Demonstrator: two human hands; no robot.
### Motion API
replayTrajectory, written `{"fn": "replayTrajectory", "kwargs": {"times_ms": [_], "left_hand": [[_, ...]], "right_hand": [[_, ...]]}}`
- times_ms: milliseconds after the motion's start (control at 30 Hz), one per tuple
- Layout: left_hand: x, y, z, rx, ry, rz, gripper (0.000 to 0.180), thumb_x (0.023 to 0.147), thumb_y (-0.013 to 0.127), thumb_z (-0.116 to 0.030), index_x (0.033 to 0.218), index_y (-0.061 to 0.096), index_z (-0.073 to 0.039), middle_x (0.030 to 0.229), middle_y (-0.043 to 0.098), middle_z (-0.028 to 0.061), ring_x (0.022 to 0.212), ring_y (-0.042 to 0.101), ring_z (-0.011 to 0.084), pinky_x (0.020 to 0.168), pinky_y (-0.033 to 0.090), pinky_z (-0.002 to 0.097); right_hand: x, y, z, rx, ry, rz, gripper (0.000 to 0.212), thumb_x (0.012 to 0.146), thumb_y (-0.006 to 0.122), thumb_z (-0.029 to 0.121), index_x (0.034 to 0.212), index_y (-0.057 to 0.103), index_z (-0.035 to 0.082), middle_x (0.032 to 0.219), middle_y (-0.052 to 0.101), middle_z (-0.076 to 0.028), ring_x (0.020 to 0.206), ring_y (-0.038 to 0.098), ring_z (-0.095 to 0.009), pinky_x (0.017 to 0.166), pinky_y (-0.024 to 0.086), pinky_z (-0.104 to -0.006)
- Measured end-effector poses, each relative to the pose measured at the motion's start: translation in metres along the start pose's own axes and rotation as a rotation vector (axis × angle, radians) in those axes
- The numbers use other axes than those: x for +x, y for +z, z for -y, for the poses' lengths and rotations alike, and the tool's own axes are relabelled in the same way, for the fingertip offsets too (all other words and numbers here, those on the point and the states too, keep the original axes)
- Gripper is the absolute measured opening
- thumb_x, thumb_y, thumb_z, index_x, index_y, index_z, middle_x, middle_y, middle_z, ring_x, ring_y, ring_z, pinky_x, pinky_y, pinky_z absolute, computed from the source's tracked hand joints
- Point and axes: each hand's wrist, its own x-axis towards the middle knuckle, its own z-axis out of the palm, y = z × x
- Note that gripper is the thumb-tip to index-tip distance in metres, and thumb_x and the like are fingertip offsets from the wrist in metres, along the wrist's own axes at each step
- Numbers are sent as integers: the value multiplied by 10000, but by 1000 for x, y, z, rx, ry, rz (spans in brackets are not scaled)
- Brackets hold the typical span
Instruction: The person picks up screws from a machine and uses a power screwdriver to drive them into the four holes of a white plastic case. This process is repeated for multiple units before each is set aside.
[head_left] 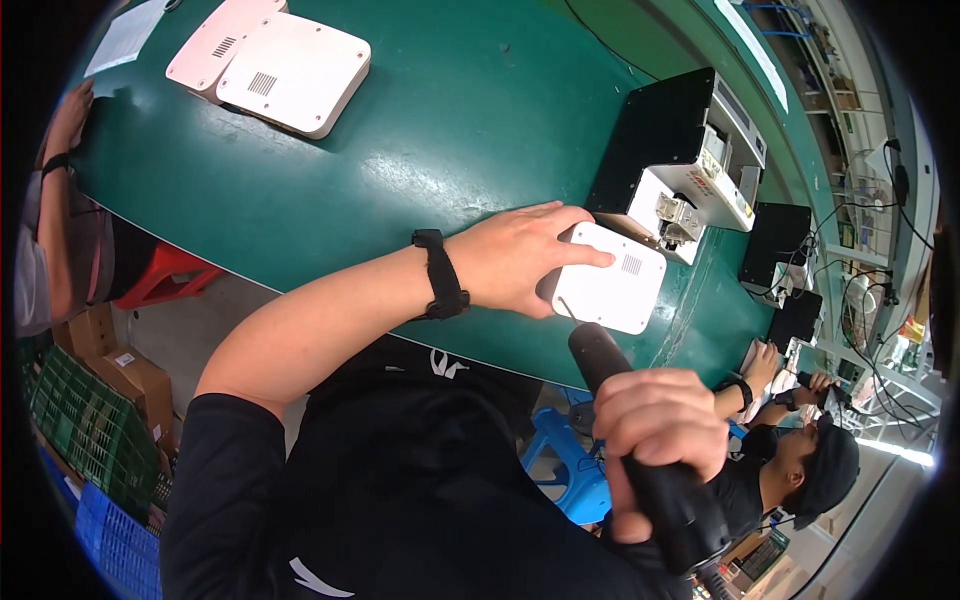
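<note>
A white square plastic housing point(622, 290) with rounded corners, screw holes and a small vent grille lies on the green table. My left hand point(530, 258) grips its left side, with one finger stretched over the top face and the thumb at the near edge. My right hand point(660, 430) is wrapped round a black electric screwdriver point(600, 355). The tool is tilted, and its thin bit points at the housing's near left corner. Whether the bit sits in the screw hole there, I cannot tell.
Two more white housings point(295, 75) rest at the far left of the green table point(450, 120). A black and silver screw-feeding machine point(680, 165) stands just beyond my housing. Co-workers sit at the left point(60, 200) and right point(790, 470). A blue stool point(570, 465) is below the table edge.
</note>
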Motion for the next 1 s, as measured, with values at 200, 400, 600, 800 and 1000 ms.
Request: {"fn": "replayTrajectory", "kwargs": {"times_ms": [200,400,600,800,1000], "left_hand": [[2,-2,-1,2,-10,27,726,642,834,-165,1336,622,-196,1282,532,150,1195,553,333,1040,488,407],[1,-1,1,10,-27,54,759,652,836,-170,1370,601,-247,1360,501,139,1205,564,329,1011,511,400],[3,-2,-3,-5,-21,43,720,642,829,-144,1331,623,-181,1279,534,141,1194,554,326,1047,488,412],[2,-14,-1,-110,-42,120,675,721,786,-188,1370,603,-218,1384,494,147,1248,528,337,1057,475,419],[2,-12,9,-234,-69,163,608,784,734,-204,1378,602,-214,1440,473,146,1295,494,337,1071,456,423]], "right_hand": [[-9,13,2,-76,-71,22,560,840,781,513,935,505,34,642,597,-66,512,619,-229,493,554,-373],[-17,19,1,-90,-126,-35,561,843,773,517,923,500,34,647,604,-65,506,619,-217,475,550,-357],[-14,11,2,-96,-99,-46,578,843,765,539,923,491,36,645,602,-58,503,619,-211,477,551,-351],[-15,7,-3,-46,-87,-127,619,833,758,574,967,468,43,672,603,-52,513,621,-205,491,554,-347],[-13,1,0,-19,-51,-92,622,830,759,577,989,460,55,688,606,-54,530,626,-200,503,554,-338]]}}
